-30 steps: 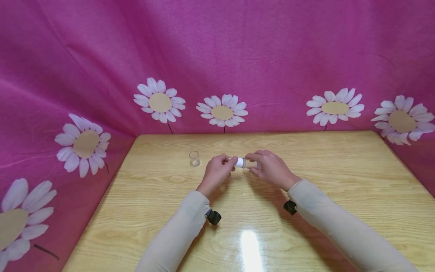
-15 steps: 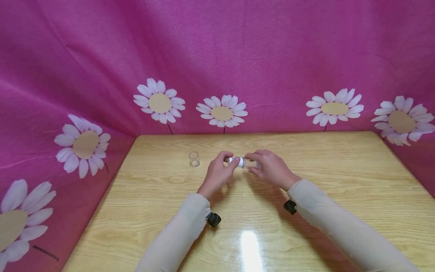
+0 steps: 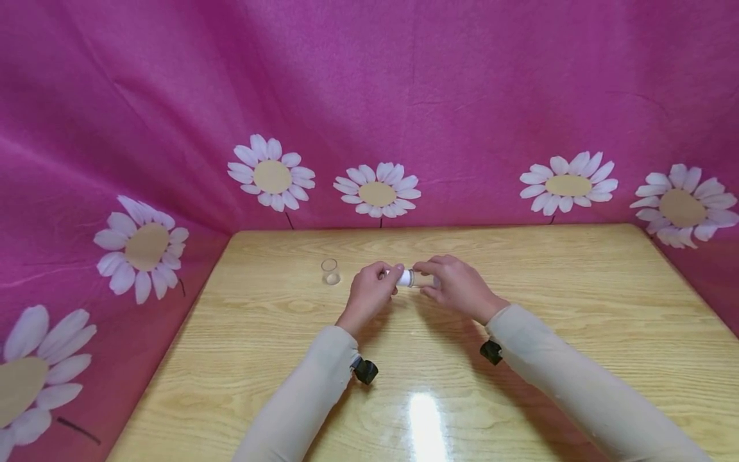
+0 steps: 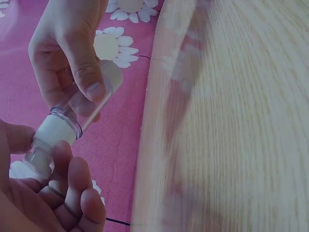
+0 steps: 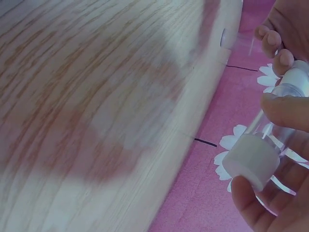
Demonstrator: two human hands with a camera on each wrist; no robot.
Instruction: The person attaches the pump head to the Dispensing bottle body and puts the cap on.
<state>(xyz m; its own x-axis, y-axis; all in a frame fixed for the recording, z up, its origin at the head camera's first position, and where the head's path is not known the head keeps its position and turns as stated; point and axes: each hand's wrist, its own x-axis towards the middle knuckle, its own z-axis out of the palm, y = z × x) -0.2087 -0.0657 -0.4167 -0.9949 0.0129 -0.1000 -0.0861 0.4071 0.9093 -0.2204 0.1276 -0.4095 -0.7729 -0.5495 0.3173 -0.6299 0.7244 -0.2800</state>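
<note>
Both hands hold a clear cylindrical bottle (image 3: pixel 423 281) lying sideways above the table. The left hand (image 3: pixel 369 292) pinches its white collar (image 3: pixel 404 278) between thumb and fingers; in the left wrist view, a small clear nozzle (image 4: pixel 39 159) pokes out past the white collar (image 4: pixel 55 130). Round the clear body curl the fingers of the right hand (image 3: pixel 462 289). In the right wrist view, the bottle's whitish base (image 5: pixel 252 159) rests against a fingertip of the right hand (image 5: pixel 289 193). A clear cap (image 3: pixel 330 273) stands on the table, left of the left hand.
The wooden table (image 3: pixel 260 359) extends under both arms. A pink cloth (image 3: pixel 462 96) with white daisies hangs behind it and along its left side. Bright light reflects off the table front. Each wrist wears a small black camera.
The left fingers have shifted around the white collar, spreading and then closing on it again. The right hand keeps its hold on the body, nearly still.
</note>
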